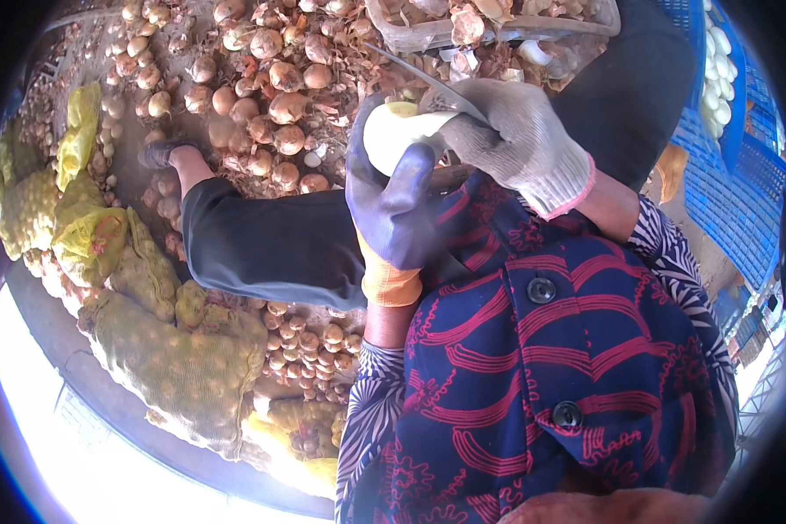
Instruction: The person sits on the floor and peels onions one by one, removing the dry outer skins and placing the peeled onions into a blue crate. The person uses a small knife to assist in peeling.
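Note:
My left hand (396, 203), in a purple-coated glove with an orange cuff, grips a pale peeled onion (388, 136) with its thumb across the front. In a greyish-white knitted glove with a pink edge, my right hand (514, 134) holds a knife (426, 77), its blade pointing up and to the left above the onion. A white strip of onion layer (435, 122) runs from the onion to the fingers of my right hand. The two hands are close together above my lap. The knife's handle is hidden in the right glove.
Unpeeled onions (287, 106) and dry skins cover the ground ahead and left. A plastic crate (426, 34) of skins stands ahead. Mesh sacks of onions (177, 360) lie at lower left. Blue plastic crates (727, 196) are at right, with peeled onions (717, 78) in one.

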The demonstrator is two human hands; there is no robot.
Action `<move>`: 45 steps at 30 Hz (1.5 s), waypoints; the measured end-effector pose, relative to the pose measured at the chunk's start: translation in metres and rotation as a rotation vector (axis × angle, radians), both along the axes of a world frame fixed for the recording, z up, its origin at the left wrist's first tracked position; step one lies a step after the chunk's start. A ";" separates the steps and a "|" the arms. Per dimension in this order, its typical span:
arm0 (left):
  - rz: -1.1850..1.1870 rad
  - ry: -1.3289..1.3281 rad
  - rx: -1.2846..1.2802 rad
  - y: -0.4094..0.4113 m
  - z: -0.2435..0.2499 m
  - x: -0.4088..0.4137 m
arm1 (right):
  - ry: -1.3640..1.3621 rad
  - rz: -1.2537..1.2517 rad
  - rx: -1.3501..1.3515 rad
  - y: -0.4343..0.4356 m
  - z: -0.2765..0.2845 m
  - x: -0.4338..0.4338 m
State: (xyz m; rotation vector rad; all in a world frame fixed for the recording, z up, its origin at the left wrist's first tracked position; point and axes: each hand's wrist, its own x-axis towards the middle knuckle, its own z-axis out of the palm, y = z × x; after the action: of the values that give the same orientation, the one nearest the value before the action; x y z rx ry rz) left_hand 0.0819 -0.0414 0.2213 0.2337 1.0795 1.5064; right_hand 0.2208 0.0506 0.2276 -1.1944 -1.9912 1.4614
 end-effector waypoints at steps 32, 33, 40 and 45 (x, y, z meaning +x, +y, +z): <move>-0.547 0.048 0.100 0.031 0.025 0.053 | 0.198 -0.285 -0.674 0.014 0.014 0.098; -0.561 0.036 0.093 0.033 0.026 0.054 | 0.423 -0.335 -0.826 0.014 0.023 0.126; -0.438 0.226 0.031 0.049 0.006 0.046 | 0.755 -1.227 -0.291 0.040 0.016 0.277; -0.221 0.124 -0.099 0.034 -0.037 -0.007 | 0.452 -1.281 -0.419 0.122 -0.014 0.426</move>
State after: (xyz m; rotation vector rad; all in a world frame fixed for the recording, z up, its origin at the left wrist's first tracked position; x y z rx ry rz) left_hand 0.0746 -0.0074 0.1846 0.3694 1.1833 1.2506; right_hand 0.6467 0.1725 0.2134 -1.6081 -0.3516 1.2087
